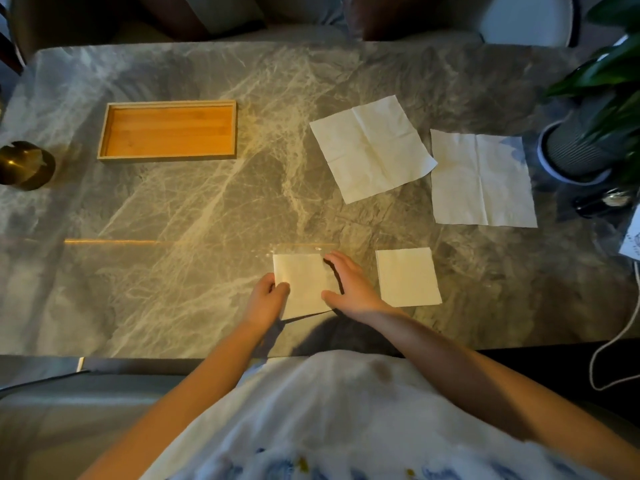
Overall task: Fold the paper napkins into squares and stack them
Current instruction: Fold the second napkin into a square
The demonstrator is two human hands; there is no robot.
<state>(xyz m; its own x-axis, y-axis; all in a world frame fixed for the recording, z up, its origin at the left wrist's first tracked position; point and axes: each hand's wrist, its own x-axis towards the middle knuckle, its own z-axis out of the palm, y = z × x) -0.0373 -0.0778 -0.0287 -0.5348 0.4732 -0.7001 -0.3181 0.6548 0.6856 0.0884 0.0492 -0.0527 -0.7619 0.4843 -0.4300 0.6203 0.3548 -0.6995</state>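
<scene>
Where veins cross, marble table (194, 216) bears napkins (372, 147).

counter (180, 216): grey veined stone look, polished, glossy
tray (168, 157): pale wood, smooth, matt grain
open napkins (372, 148): soft paper, matt, creased
folded napkin (408, 277): paper, flat, matt
round pot (24, 166): brassy metal, shiny
planter (571, 150): ribbed grey, matt
</scene>
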